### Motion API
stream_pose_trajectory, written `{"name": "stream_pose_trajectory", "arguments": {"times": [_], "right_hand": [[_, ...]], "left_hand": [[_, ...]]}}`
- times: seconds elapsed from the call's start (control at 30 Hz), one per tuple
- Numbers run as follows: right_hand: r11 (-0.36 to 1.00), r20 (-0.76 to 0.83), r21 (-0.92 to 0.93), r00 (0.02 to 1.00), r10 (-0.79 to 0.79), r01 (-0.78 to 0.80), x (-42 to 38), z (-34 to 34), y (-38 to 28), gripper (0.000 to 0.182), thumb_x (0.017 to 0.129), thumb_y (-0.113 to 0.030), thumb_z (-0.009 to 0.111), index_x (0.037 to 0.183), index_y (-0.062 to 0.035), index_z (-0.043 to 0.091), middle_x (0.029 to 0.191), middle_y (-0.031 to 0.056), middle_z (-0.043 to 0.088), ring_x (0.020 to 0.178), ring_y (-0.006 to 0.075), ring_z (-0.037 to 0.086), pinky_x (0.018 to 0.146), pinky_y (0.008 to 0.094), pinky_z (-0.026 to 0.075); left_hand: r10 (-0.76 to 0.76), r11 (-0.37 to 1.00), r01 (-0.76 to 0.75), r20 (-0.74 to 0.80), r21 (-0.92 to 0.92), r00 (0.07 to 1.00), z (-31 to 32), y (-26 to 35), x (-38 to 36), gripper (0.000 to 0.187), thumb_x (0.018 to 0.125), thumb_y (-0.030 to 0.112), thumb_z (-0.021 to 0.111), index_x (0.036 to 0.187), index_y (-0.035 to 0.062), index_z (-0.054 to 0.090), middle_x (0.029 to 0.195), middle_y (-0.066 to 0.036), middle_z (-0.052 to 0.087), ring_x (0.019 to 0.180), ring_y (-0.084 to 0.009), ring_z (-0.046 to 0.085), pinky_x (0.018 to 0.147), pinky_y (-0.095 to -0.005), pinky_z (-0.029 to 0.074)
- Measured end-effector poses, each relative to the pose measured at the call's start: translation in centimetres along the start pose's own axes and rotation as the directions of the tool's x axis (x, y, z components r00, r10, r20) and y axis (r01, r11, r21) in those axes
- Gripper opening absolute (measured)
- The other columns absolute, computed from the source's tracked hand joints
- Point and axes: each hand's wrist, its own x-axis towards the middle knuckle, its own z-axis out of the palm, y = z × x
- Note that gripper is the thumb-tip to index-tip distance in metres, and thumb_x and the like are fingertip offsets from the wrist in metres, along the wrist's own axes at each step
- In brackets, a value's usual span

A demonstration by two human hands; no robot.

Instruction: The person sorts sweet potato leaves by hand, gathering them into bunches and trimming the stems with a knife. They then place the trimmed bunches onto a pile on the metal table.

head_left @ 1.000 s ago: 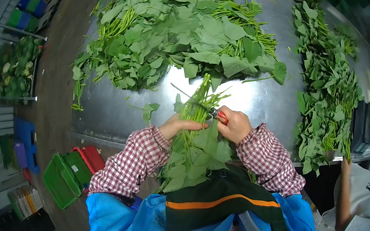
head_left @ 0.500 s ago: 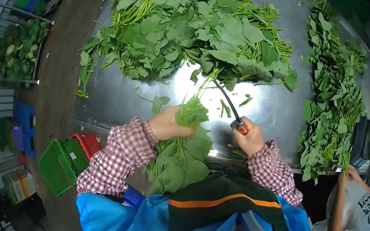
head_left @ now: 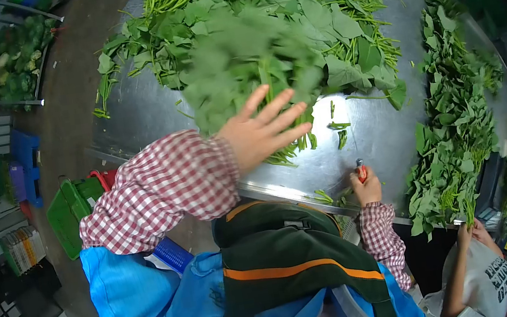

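Observation:
My left hand (head_left: 259,130) is spread open, palm down, over a bunch of leafy greens (head_left: 268,81). The bunch is blurred by motion; its cut stems (head_left: 285,153) point toward me, and its leaves overlap the big pile of greens (head_left: 199,15). To the right, near the table's front edge, my right hand (head_left: 368,188) is closed around the red handle of a knife (head_left: 361,173). The blade points away from me and barely shows against the shiny metal. Short stem pieces (head_left: 341,135) lie on the table between the two hands.
The metal table (head_left: 149,115) carries a second long row of greens (head_left: 450,116) on the right. Another person's hands (head_left: 474,232) hold stems at its near end. Green crates (head_left: 69,219) stand on the floor at left, with a vegetable rack (head_left: 19,59) beyond.
My left hand has moved forward and right with the bunch, turned its leaves away from me, and opened. My right hand has drawn the knife back and right, away from the stems.

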Motion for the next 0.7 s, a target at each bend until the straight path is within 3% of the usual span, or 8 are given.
{"name": "stream_pose_trajectory", "arguments": {"times": [0.13,0.23,0.3,0.37,0.4,0.5,0.63,0.7], "right_hand": [[0.939,-0.215,-0.218,0.925,-0.313,0.267,1.5,0.5,5.2,0.036,0.074,-0.018,0.059,0.105,-0.0017,0.053,0.084,0.0172,0.059,0.080,0.0348,0.054,0.073,0.0409,0.042],[0.846,-0.412,-0.356,0.746,-0.524,0.397,0.5,-0.5,0.6,0.028,0.074,-0.011,0.057,0.101,-0.0022,0.056,0.088,0.0150,0.059,0.085,0.0333,0.052,0.077,0.0382,0.041],[0.840,-0.315,0.116,0.822,-0.475,0.530,1.0,0.4,-3.0,0.017,0.077,-0.010,0.056,0.091,-0.0011,0.060,0.084,0.0148,0.059,0.079,0.0289,0.055,0.072,0.0365,0.043],[0.772,-0.134,0.344,0.842,-0.522,0.534,0.9,2.5,-8.4,0.019,0.077,-0.017,0.059,0.087,-0.0012,0.059,0.081,0.0142,0.059,0.071,0.0255,0.057,0.065,0.0348,0.046],[0.869,0.058,0.187,0.877,-0.476,0.459,1.2,3.3,-11.3,0.026,0.076,-0.024,0.061,0.089,-0.0016,0.058,0.082,0.0140,0.058,0.074,0.0271,0.057,0.068,0.0347,0.046],[0.804,0.100,-0.124,0.814,-0.573,0.581,3.6,8.8,-14.2,0.032,0.074,-0.024,0.065,0.092,-0.0009,0.055,0.081,0.0127,0.056,0.070,0.0261,0.056,0.062,0.0334,0.045],[0.615,-0.009,0.617,0.785,-0.619,0.491,1.4,4.2,-14.4,0.025,0.078,-0.020,0.064,0.086,0.0020,0.055,0.074,0.0084,0.052,0.065,0.0112,0.051,0.060,0.0239,0.042],[0.842,0.276,0.151,0.796,-0.539,0.518,5.3,3.9,-14.7,0.027,0.079,-0.023,0.062,0.090,0.0010,0.054,0.080,0.0132,0.054,0.062,0.0274,0.052,0.059,0.0318,0.044]], "left_hand": [[-0.360,0.926,0.360,0.026,-0.113,0.933,1.2,-0.2,-5.4,0.069,0.061,0.011,0.070,0.124,0.0148,0.041,0.119,-0.011,0.047,0.113,-0.0278,0.041,0.098,-0.0463,0.025],[-0.605,0.694,0.697,0.378,-0.181,0.701,4.7,1.4,-11.1,0.060,0.063,0.019,0.071,0.116,0.0070,0.046,0.099,-0.013,0.057,0.092,-0.0280,0.052,0.089,-0.0389,0.034],[-0.700,0.604,0.782,0.368,-0.153,0.612,5.5,3.6,-12.0,0.052,0.066,0.022,0.070,0.111,0.0037,0.050,0.086,-0.013,0.059,0.082,-0.0280,0.055,0.083,-0.0357,0.039],[-0.758,0.478,0.784,0.265,-0.396,0.596,7.3,5.6,-10.5,0.043,0.071,0.027,0.066,0.105,0.0045,0.053,0.087,-0.014,0.059,0.083,-0.0288,0.056,0.079,-0.0371,0.041],[-0.790,0.411,0.755,0.214,-0.511,0.575,8.3,6.6,-9.3,0.039,0.073,0.029,0.064,0.102,0.0049,0.055,0.088,-0.014,0.059,0.084,-0.0292,0.056,0.076,-0.0378,0.042],[-0.766,0.319,0.840,0.402,-0.439,0.501,11.3,8.2,-5.9,0.034,0.071,0.021,0.066,0.100,0.0053,0.057,0.084,-0.013,0.060,0.075,-0.0295,0.057,0.068,-0.0364,0.046],[-0.813,0.454,0.689,0.054,-0.565,0.580,12.0,6.4,-8.9,0.026,0.077,0.011,0.060,0.101,0.0058,0.056,0.089,-0.015,0.060,0.078,-0.0292,0.058,0.066,-0.0343,0.047],[-0.818,0.502,0.582,-0.134,-0.639,0.559,9.5,6.0,-9.5,0.023,0.079,0.004,0.056,0.102,0.0046,0.055,0.089,-0.015,0.060,0.080,-0.0293,0.059,0.066,-0.0332,0.047]]}}
